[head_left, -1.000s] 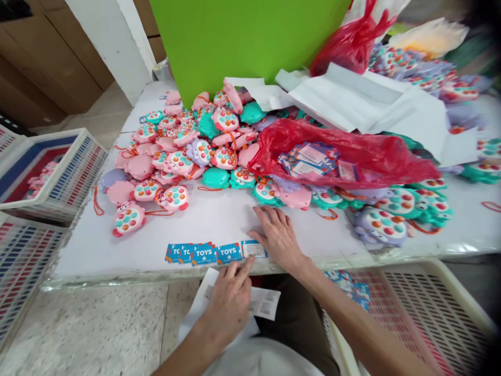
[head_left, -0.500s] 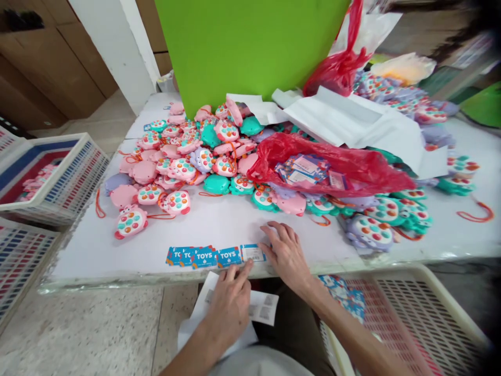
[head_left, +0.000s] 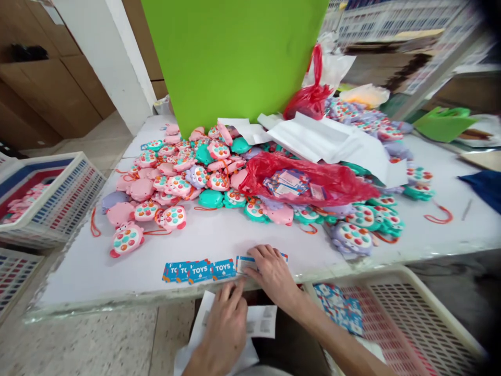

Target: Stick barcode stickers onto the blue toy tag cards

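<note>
Fingers (head_left: 263, 257) of your right hand (head_left: 276, 275) lie flat and a little spread on the end card (head_left: 241, 264) of the cards (head_left: 199, 270) lined along the near table (head_left: 117, 277) edge; they press, they do not pinch. A second ago that hand lay further in on bare table, beyond the row; it has drawn back toward you and now covers most of the white-labelled end card, so the card is pinned in place. Your left hand (head_left: 225, 329) has barely shifted; its fingers are loosely together, the index tip at the table edge just below that card, holding nothing that shows (a sticker on the tip cannot be ruled out). The label sheet (head_left: 261, 319) lies on your lap under that hand; the toys (head_left: 176, 180) and red bag (head_left: 313, 180) sit well apart, untouched.
</note>
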`<act>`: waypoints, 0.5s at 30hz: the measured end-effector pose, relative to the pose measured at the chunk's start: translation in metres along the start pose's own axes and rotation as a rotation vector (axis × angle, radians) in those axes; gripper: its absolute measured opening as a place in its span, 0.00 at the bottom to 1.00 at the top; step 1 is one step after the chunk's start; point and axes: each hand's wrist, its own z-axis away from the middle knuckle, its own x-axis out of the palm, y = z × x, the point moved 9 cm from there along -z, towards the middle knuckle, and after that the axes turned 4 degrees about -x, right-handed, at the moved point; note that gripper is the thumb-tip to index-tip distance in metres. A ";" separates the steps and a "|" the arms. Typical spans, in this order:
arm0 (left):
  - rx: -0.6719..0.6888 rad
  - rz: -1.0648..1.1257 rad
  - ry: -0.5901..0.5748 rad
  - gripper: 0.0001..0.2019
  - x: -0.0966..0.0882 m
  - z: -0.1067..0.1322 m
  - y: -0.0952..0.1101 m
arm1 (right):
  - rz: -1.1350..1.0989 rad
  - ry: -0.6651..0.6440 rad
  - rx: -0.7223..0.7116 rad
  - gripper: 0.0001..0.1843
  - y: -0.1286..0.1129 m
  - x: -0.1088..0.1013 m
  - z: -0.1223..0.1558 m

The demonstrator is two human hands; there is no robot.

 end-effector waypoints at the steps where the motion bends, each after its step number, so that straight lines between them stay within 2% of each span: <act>1: -0.001 0.010 0.013 0.12 -0.001 0.001 0.001 | 0.003 0.003 0.012 0.11 -0.001 -0.001 0.000; 6: 0.039 -0.009 0.096 0.12 -0.008 0.012 0.005 | -0.005 0.013 0.069 0.10 -0.011 -0.001 -0.002; 9: 0.093 -0.062 0.143 0.11 -0.009 0.022 0.002 | -0.053 0.025 0.093 0.08 -0.005 0.000 0.002; 11: 0.113 -0.094 0.157 0.11 -0.008 0.028 -0.001 | -0.098 0.032 0.103 0.10 0.009 -0.002 0.009; 15: 0.092 -0.120 0.153 0.09 0.000 0.035 -0.008 | -0.102 0.033 0.198 0.16 0.055 -0.010 0.021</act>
